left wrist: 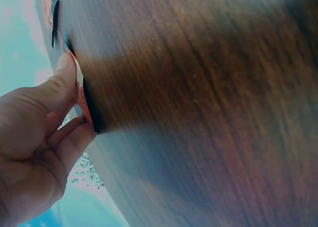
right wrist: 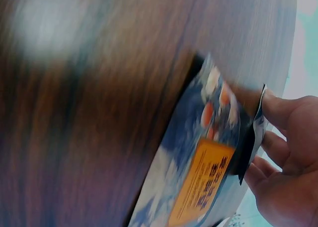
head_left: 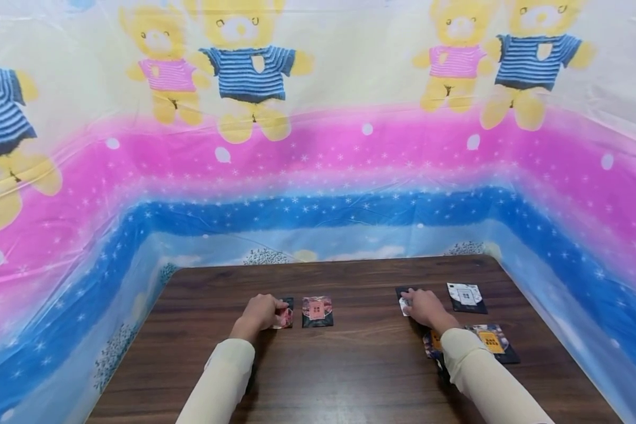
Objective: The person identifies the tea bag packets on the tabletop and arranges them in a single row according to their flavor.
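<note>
My left hand [head_left: 261, 311] grips a small flat packet with a red and black front [head_left: 285, 318] at the far left of the table. In the left wrist view, thumb and fingers hold the opposite edges of this red packet [left wrist: 84, 107]. A second red packet [head_left: 317, 312] lies just to its right. On the right side, my right hand [head_left: 426, 307] grips a black and white packet [head_left: 404, 304], partly hidden by the fingers. Seen from the right wrist, that packet [right wrist: 258, 125] stands between thumb and fingertips. Another black and white packet [head_left: 466, 297] lies to the right of this hand.
Two packets with orange labels lie nearer on the right: one [head_left: 492, 340] beside the right sleeve, another [head_left: 432, 343] partly under the forearm. Something dark behind the sleeve is mostly hidden. A bear-print cloth [head_left: 318, 206] surrounds the brown wooden table [head_left: 344, 377].
</note>
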A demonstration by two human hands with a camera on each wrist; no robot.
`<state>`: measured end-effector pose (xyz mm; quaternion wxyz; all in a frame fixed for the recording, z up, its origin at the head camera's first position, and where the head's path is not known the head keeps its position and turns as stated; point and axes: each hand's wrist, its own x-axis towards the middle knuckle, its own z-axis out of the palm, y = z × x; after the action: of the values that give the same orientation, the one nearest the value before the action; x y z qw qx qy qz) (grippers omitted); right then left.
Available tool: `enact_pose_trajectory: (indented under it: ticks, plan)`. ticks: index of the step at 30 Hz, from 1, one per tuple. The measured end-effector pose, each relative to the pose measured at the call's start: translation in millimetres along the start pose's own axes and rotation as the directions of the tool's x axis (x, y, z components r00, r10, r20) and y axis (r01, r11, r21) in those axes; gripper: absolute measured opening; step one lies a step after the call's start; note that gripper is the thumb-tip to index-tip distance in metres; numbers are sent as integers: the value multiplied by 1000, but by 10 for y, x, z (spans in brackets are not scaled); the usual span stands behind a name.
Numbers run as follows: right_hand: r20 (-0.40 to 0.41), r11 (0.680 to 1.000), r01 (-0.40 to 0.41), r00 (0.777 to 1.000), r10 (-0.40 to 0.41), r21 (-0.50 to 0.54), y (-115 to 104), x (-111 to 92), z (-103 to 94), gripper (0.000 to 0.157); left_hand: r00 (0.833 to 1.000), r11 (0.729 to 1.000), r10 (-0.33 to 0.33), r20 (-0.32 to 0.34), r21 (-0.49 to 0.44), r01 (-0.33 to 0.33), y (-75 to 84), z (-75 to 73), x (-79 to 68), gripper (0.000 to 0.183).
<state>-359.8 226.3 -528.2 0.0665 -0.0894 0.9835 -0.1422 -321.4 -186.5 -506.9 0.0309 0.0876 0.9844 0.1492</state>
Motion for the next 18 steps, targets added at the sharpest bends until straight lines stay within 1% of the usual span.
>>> enact_pose_trajectory:
  ticks: [7, 14, 18]
  plan:
    - [-15, 1000, 4, 1000, -4, -11, -128, 10, 45, 47, 1000, 1000, 18, -4, 1, -18, 8, 4, 4, 41]
    - [-8, 1000, 12, 1000, -12, -3, -267, -12, 83, 47, 999, 998, 37, -16, 42, -37, 15, 1, 3, 39]
    - [-13, 1000, 21, 1000, -21, 7, -327, -10, 113, 47, 999, 998, 43, -20, 44, -42, 18, 5, 1, 38]
